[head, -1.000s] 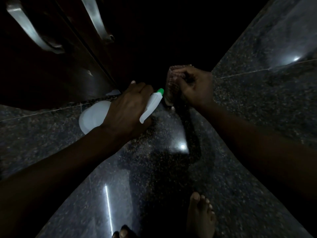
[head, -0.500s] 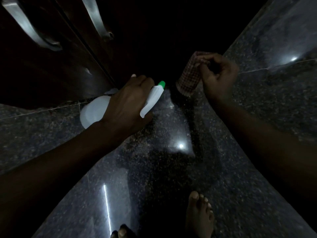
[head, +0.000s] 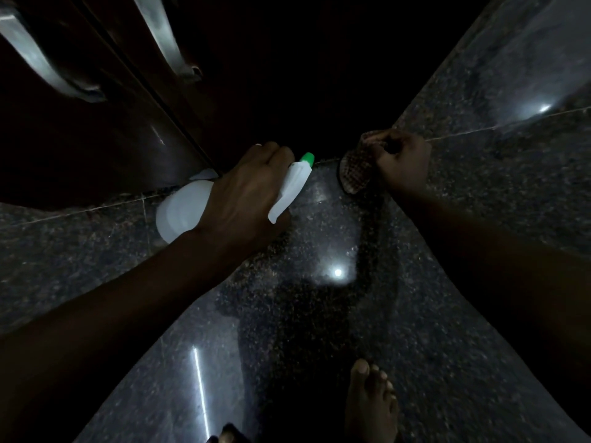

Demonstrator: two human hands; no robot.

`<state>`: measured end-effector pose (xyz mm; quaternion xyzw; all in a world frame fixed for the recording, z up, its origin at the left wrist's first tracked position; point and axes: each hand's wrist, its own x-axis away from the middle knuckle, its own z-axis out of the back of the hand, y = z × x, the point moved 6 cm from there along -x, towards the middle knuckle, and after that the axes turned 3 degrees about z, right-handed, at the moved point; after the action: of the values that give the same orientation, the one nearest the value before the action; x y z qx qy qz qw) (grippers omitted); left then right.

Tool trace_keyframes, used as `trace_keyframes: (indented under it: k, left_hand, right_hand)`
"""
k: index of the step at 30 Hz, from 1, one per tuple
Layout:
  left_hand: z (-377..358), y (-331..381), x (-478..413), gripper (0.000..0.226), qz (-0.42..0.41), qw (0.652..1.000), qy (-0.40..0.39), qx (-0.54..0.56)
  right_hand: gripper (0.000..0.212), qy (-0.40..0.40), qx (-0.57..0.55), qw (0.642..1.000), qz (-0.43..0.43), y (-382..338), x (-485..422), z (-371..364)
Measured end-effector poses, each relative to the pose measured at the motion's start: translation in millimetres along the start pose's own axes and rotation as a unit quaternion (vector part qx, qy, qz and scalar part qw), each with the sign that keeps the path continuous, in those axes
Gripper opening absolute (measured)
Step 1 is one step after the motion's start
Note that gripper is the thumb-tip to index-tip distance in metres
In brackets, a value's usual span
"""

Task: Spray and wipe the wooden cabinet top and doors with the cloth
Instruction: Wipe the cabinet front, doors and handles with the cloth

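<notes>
My left hand [head: 246, 193] grips a white spray bottle [head: 182, 215] with a green nozzle tip [head: 307, 158], held low near the foot of the dark wooden cabinet doors [head: 105, 129]. To its right my right hand [head: 401, 161] clutches a bunched checked cloth [head: 356, 171], which hangs just above the floor next to the cabinet's dark lower front. The cabinet top is out of view and much of the cabinet is lost in shadow.
Two long metal door handles [head: 35, 59] [head: 163, 36] run down the cabinet doors at upper left. A polished dark granite floor [head: 319, 314] spreads below, with light glints. My bare foot [head: 372, 401] stands at the bottom, toes of the other foot [head: 227, 438] beside it.
My right hand with the cloth swung right and up, then came back down lower towards the floor. My left hand and the bottle stayed almost still.
</notes>
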<state>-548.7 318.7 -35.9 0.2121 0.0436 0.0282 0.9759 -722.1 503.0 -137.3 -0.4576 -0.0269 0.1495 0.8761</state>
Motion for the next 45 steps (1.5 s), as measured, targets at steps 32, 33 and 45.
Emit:
trace_keyframes:
  k: [32, 33, 45]
  left_hand:
    - [39, 40, -36, 0.019, -0.026, 0.998, 0.042, 0.035]
    - [42, 41, -36, 0.02, -0.026, 0.998, 0.043, 0.036]
    - [84, 46, -34, 0.016, -0.021, 0.997, 0.077, 0.025]
  right_hand:
    - [0.016, 0.102, -0.124, 0.976, 0.145, -109, 4, 41]
    - [0.016, 0.089, -0.109, 0.98, 0.138, -101, 5, 35]
    - [0.016, 0.134, -0.151, 0.967, 0.157, -172, 0, 85]
